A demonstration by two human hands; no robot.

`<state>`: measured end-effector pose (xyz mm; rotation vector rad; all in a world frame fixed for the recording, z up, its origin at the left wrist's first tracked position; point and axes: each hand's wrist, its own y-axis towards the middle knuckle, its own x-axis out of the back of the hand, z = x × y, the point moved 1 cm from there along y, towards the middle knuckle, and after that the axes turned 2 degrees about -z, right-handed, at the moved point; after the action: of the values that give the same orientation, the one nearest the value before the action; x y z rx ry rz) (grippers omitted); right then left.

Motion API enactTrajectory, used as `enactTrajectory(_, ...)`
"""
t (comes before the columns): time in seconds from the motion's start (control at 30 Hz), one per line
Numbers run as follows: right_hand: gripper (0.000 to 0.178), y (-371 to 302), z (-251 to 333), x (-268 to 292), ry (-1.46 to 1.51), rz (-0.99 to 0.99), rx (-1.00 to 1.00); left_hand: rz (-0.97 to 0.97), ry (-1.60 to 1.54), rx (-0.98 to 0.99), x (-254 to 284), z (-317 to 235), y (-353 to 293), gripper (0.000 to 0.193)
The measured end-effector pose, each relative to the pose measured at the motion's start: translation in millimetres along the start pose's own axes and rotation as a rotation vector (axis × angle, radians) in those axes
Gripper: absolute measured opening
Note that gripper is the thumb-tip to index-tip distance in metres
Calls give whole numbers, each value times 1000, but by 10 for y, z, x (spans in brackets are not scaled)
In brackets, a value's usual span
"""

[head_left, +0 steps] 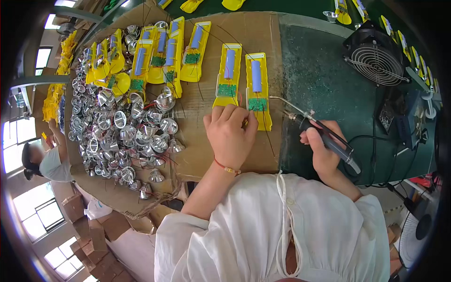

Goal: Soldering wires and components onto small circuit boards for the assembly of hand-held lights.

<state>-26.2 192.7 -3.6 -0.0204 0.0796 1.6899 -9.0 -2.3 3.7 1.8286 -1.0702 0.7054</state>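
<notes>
Two yellow plastic housings lie side by side on the cardboard in front of me. The right housing [263, 121] and the left housing [227, 49] each carry a blue cylindrical battery and a green circuit board [257, 104]. My left hand [229, 131] rests over their lower ends, fingers curled together by the right board; what they pinch, if anything, is hidden. My right hand [325, 150] grips a black-handled soldering iron [336, 147] with a thin bent metal tube. The tube's end reaches close to the right board's edge; contact I cannot tell.
A heap of shiny reflector cups [120, 120] with wires covers the cardboard at left. Several more yellow housings [191, 73] with batteries lie behind it. A black fan with a wire grille [376, 61] stands at back right, near cables. Another person [49, 162] is at far left.
</notes>
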Motion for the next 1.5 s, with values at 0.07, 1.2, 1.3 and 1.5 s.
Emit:
enactTrajectory(0.07, 16, 16, -36, 27, 51, -31, -16, 7, 8, 2, -10, 29, -1, 11)
enactTrajectory(1.2, 21, 34, -31, 859, 71, 185, 32, 21, 381, -416, -1396, -706, 2865, 16)
enactTrajectory(1.3, 21, 50, -163, 823, 140, 115, -8, 245, 591, -249, -1766, -718, 2958, 18)
enactTrajectory(1.5, 17, 44, -138, 784, 103, 67, -12, 158, 229, -366, -773, -661, 2636, 25)
